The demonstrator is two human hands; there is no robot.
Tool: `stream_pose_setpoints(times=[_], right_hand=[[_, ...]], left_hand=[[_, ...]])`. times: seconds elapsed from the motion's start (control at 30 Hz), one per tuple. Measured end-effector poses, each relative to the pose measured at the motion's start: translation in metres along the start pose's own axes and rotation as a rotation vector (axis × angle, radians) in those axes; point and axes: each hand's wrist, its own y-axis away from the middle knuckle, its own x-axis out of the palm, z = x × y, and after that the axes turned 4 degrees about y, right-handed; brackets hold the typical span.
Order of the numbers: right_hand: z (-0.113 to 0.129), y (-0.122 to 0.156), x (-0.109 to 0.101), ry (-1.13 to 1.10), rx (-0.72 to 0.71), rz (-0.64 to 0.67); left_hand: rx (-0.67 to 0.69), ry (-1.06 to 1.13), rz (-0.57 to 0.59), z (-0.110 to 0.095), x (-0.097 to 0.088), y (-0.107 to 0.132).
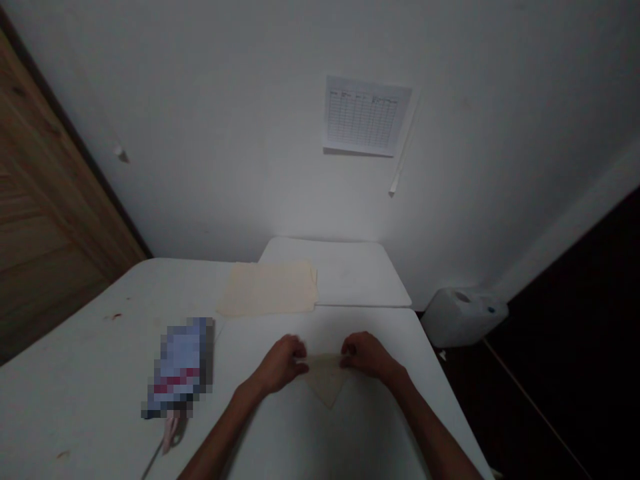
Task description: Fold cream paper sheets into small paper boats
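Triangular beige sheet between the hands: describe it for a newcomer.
On the white table, find the left hand and right hand. Between them lies a beige triangular sheet, its point toward the wearer, unlike the larger rectangular beige sheet farther back.

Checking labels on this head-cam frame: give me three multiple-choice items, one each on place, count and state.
1. Where is the beige triangular piece?
A) On the white table, between the left hand and right hand
B) On the floor
C) Taped to the wall

2. How many bare hands show?
A) One
B) Two
C) Three

3. How does the cream sheet lie?
A) Crumpled in a ball
B) Hanging off the table edge
C) Flat on the table

Answers:
1. A: both hands sit at its upper corners.
2. B: only those two appear.
3. C: it lies spread out beyond the hands.
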Motion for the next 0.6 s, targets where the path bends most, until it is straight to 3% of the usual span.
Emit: stream_pose_setpoints(times=[0.27, 0.4, 0.6], right_hand=[[-0.002, 0.011, 0.006, 0.012, -0.009, -0.056], [0.001, 0.012, 0.003, 0.012, -0.014, -0.105], [0.014, 0.011, -0.017, 0.003, -0.160, -0.430]], left_hand=[[-0.038, 0.076, -0.078, -0.002, 0.011, 0.010], [0.060, 0.105, -0.113, -0.005, 0.006, 0.010], [0.221, 0.040, -0.329, -0.018, -0.022, 0.002]])
